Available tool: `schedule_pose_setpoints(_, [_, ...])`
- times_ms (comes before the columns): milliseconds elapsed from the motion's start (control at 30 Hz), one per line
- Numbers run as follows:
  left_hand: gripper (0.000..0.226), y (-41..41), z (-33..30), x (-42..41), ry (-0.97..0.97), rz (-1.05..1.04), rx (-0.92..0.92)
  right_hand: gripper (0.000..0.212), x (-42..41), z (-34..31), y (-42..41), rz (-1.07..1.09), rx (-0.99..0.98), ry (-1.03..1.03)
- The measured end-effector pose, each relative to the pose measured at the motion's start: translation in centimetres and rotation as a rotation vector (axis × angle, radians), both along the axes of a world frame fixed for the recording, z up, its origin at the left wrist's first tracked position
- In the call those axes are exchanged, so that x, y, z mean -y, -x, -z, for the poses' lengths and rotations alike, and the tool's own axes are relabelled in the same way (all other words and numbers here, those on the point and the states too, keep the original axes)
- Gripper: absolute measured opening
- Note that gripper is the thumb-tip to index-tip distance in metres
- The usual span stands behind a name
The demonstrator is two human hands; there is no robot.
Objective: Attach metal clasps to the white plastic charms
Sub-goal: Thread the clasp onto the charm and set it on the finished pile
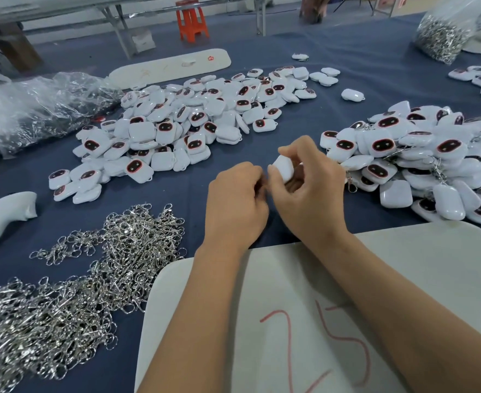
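Right hand (307, 180) pinching a white charm (283, 167) above the blue table (205, 180), left hand (237, 199) fingers curled right beside it, anything in them hidden, pile of metal clasps (72, 279) at left

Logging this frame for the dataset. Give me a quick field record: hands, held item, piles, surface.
right hand: grips a white charm, fingers curled round it
left hand: fingers curled, tips meeting the charm's edge; what they pinch is hidden
loose clasps: silver heap, near left
charms without clasps: pile at centre
charms with clasps: pile at right
bagged clasps: far right
surface: blue cloth
white board: under the forearms, red marks on it
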State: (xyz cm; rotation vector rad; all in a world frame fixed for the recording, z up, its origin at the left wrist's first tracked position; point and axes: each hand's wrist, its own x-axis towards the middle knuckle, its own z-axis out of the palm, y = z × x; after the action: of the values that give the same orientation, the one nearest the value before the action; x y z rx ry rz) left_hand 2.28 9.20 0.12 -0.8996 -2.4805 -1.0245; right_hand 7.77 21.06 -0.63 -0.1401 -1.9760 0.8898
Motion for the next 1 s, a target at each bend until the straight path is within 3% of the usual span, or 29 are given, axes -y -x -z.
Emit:
schedule_pose_setpoints(67, [0.026, -0.1, 0.0, -0.3, 0.072, -0.025, -0.036, 0.017, 0.2, 0.1, 0.2, 0.028, 0.001, -0.105])
schedule_pose_setpoints(133, [0.025, -0.1, 0.2, -0.5, 0.065, -0.062, 0.0, 0.017, 0.1, 0.3, 0.4, 0.026, 0.017, -0.022])
schedule_pose_setpoints(300, [0.012, -0.5, -0.1, -1.1, -0.439, -0.001, 0.367, 0.015, -1.0, 0.0, 0.6, -0.17, 0.021, 0.754])
schedule_pose_setpoints(400, [0.014, -0.3, -0.4, -1.3, -0.805, 0.12, 0.769, 0.013, -1.7, -0.1, 0.9, -0.273, 0.02, 0.974])
schedule_pose_setpoints(467, [0.011, -0.2, -0.5, -1.1, -0.906, 0.172, 0.92, 0.014, -1.8, -0.1, 0.9, -0.325, 0.033, 1.039])
schedule_pose_setpoints(833, [0.019, 0.0, 0.0, -1.1, -0.772, 0.123, 0.79, 0.012, -1.6, -0.4, 0.6, -0.454, 0.084, 1.039])
schedule_pose_setpoints(1000, [0.016, -0.1, 0.2, -1.5, -0.812, 0.066, 0.604, 0.009, -1.6, -0.2, 0.8, -0.421, 0.132, 0.999])
